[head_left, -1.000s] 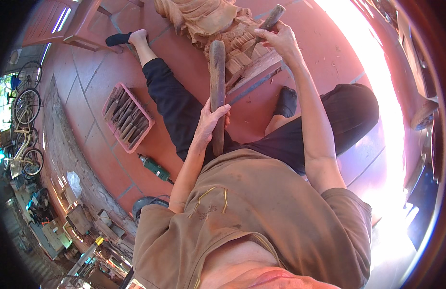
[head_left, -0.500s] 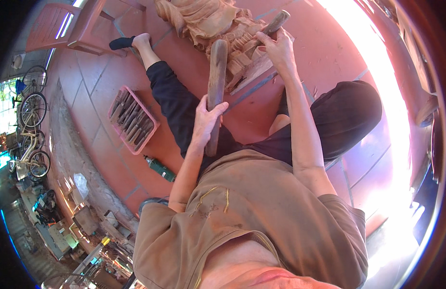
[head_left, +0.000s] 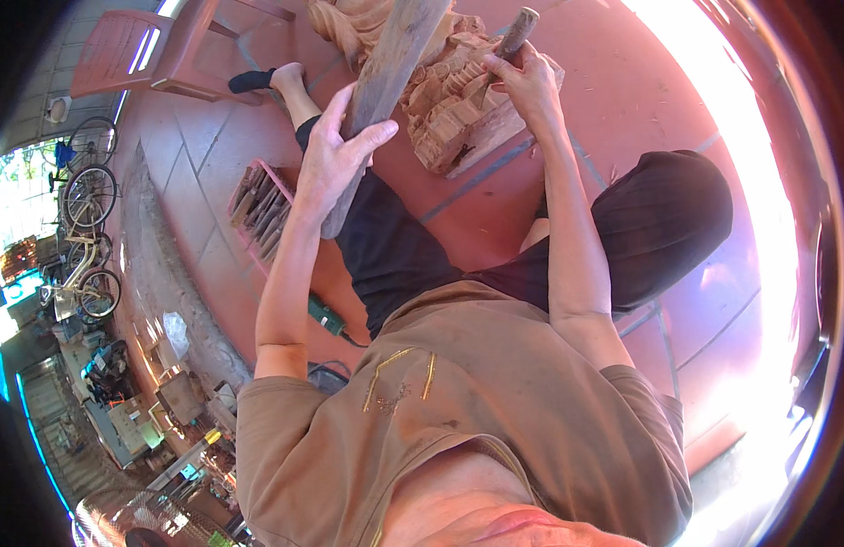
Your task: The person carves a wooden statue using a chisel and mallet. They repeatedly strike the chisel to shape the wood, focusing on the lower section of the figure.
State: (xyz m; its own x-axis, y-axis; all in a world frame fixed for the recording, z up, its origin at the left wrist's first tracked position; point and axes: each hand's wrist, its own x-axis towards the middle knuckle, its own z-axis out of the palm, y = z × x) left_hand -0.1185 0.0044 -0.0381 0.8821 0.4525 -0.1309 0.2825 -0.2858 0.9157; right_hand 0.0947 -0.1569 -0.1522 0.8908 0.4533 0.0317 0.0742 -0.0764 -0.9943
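Note:
My left hand [head_left: 335, 164] is wrapped round a long wooden club [head_left: 390, 82], which slants up and to the right, raised nearer the camera. My right hand [head_left: 529, 87] is closed on a carving chisel [head_left: 519, 31]; its wooden handle sticks up above the fingers. The chisel's lower end points down at a carved wooden sculpture [head_left: 449, 123], where the hand hides part of it. Deep folds and ridges cover the sculpture, which lies on the floor at the far side. The club covers part of it. Club and chisel are apart.
On the tiled floor, a pink tray [head_left: 254, 258] of wooden-handled tools stands beside my left leg, partly behind my forearm. A green power tool [head_left: 325, 316] lies closer. A reddish chair [head_left: 190, 55] stands far left, with bicycles [head_left: 91, 196] and clutter [head_left: 121, 419] along the left.
My left hand has lifted the club up and leftward, closer to the camera. My right hand stays on the chisel at the sculpture; the whole view has shifted slightly.

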